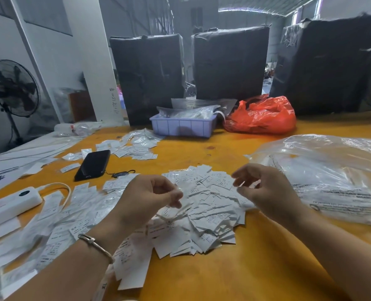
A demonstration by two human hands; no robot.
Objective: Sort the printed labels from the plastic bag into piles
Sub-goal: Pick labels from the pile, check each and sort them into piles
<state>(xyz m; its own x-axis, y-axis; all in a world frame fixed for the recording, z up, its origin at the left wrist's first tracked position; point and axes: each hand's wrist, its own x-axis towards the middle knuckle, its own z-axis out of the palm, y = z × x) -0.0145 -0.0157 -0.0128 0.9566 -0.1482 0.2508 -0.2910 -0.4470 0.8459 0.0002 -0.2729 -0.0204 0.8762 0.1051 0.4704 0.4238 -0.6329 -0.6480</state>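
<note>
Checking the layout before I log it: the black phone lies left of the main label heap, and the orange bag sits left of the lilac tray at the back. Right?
Not quite. In the head view the orange bag sits right of the lilac tray, not left. The black phone does lie left of the main label heap.

Hands (145, 196) over label heap (204, 213)

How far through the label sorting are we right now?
Done: labels are out of the clear plastic bag, with some spread at the left. In hand: the left hand pinches what looks like a label; the right hand hovers, fingers curled. Left: the big central heap, unsorted.
</note>
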